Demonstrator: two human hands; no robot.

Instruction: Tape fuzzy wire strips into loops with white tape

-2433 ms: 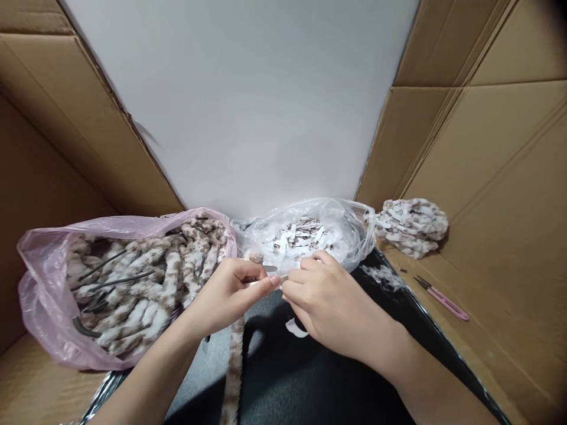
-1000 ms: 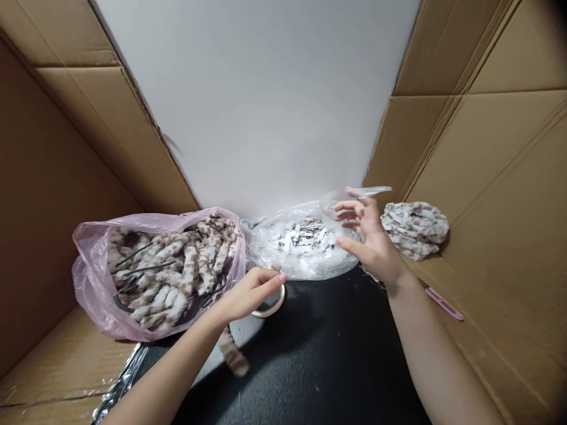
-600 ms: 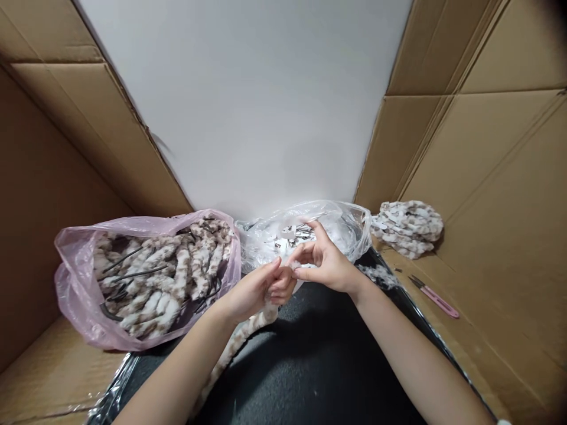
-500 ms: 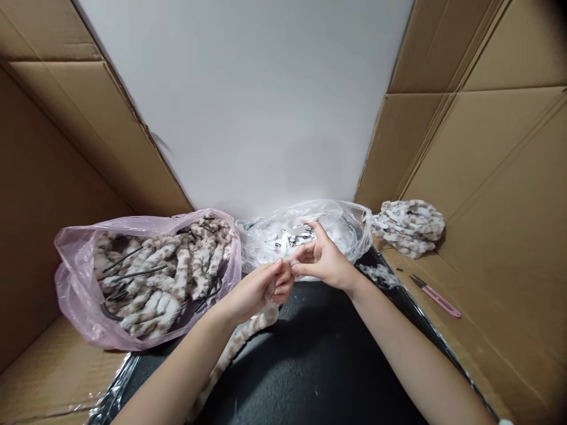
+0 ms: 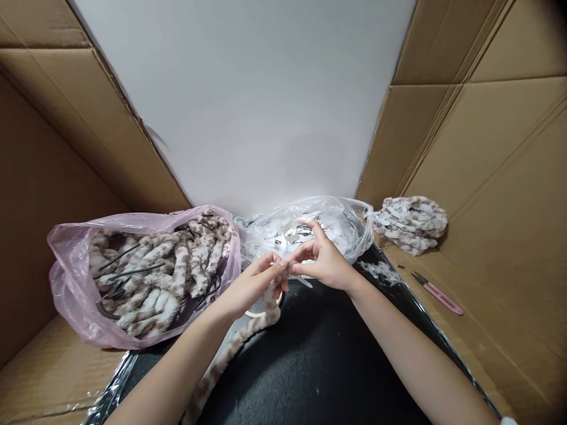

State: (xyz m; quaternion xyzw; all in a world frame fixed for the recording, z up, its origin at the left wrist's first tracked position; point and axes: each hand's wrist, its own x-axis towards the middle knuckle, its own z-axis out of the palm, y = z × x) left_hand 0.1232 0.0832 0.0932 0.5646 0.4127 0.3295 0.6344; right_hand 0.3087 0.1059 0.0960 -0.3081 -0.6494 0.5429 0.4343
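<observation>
A long fluffy strip (image 5: 239,341), white with brown patches, runs up from the bottom edge to my hands. My left hand (image 5: 254,283) is closed round its upper end. Close beside it, my right hand (image 5: 325,260) pinches the tip of the same strip between thumb and finger, with its index finger raised. A thin white piece curves by that raised finger; whether the hand holds it I cannot tell. Under my left wrist a pale ring-shaped rim (image 5: 257,313) shows in part. Behind the hands lies a clear plastic bag (image 5: 349,221) of white pieces.
At left, a pink plastic bag (image 5: 71,283) holds several fluffy strips with dark cords. A fluffy bundle (image 5: 411,224) sits at right, near pink-handled snips (image 5: 443,298) on cardboard. White fluff (image 5: 383,273) lies on the black surface (image 5: 301,366). Cardboard walls (image 5: 500,141) stand both sides.
My fingers have shifted slightly on the strip's end. More of the strip and the pale rim show below my left hand. The view has moved a little.
</observation>
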